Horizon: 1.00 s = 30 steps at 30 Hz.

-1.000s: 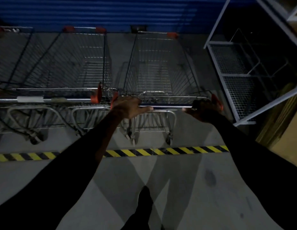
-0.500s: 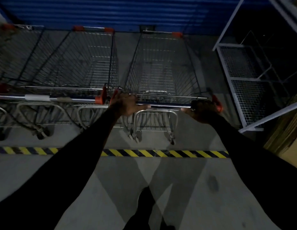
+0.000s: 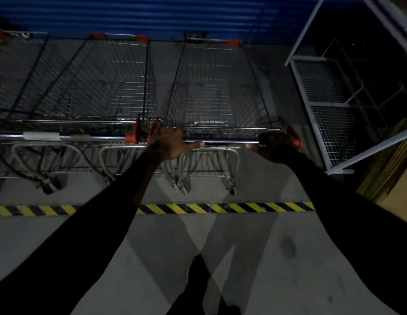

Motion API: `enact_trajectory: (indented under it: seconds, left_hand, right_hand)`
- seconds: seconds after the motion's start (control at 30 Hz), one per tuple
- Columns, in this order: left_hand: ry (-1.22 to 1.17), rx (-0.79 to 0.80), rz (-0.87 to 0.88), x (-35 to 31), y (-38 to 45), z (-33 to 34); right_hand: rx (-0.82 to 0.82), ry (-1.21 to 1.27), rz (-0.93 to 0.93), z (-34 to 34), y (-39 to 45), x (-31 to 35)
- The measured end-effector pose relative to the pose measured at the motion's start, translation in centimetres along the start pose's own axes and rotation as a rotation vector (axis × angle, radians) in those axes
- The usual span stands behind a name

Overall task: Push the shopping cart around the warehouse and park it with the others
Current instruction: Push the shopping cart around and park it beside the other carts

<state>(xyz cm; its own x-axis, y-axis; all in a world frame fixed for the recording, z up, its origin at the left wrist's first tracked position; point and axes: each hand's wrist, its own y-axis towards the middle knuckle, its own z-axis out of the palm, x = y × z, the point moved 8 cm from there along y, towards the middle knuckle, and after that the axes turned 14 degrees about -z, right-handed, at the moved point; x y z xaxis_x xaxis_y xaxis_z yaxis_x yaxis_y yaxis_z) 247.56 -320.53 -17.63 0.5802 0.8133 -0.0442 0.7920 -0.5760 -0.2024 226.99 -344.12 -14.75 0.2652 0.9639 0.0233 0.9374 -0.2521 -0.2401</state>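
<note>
Standing along the blue wall [image 3: 134,12], the row of parked carts [image 3: 93,87] is being joined on its right end by the shopping cart [image 3: 217,87], which is being held in the gap between the neighbouring cart and the white mesh rack [image 3: 329,92]. Its basket is lying nose-first toward the wall, just beside the next cart's basket, and its rear wheels are sitting beyond the yellow-and-black floor stripe [image 3: 220,208] — so the parking step is judged to be nearly finished.

For a tidy finish, the cart is best being eased straight forward, with equal pressure being applied at both ends of the handle bar [image 3: 223,140], so that the nose is not being swung into the rack or the neighbour's red end cap [image 3: 132,134]. The bar is best being brought level with the neighbouring handle before anything is released.

The left hand [image 3: 168,144] is being kept at the left end of the bar, fingers curled over it and thumb laid out along it — a firm grip. The right hand [image 3: 277,145] is being wrapped round the right end, though it is dim there and the individual fingers are hard to make out.
</note>
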Motion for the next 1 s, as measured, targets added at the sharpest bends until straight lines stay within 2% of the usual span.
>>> enact_trajectory:
  seconds: [0.13,0.23,0.47,0.6,0.73,0.9,1.0]
  left_hand:
    - [-0.06,-0.027,0.009,-0.5,-0.8,-0.2]
    - [-0.008,-0.137,0.031,-1.4,-2.0,-0.6]
    - [0.0,-0.257,0.024,-2.8,-5.0,0.3]
    - [-0.023,-0.255,0.023,-2.7,-5.7,1.2]
    - [-0.048,-0.251,-0.019,-2.4,-6.2,2.0]
    - [-0.107,-0.291,-0.021,-3.0,-7.3,2.5]
    - [-0.135,-0.253,-0.033,-3.7,-7.6,3.3]
  right_hand:
    - [-0.09,-0.017,-0.029,-0.1,-0.1,0.3]
    - [-0.157,-0.023,-0.061,0.8,0.3,-0.3]
    - [-0.182,0.053,-0.067,-0.4,-1.6,0.8]
    - [-0.097,0.014,-0.048,0.7,-1.5,0.0]
    - [-0.195,0.054,-0.081,1.9,-1.7,-0.5]
    - [-0.165,0.045,-0.041,0.9,-2.7,-0.9]
    - [-0.152,0.063,-0.027,1.2,-3.0,-2.1]
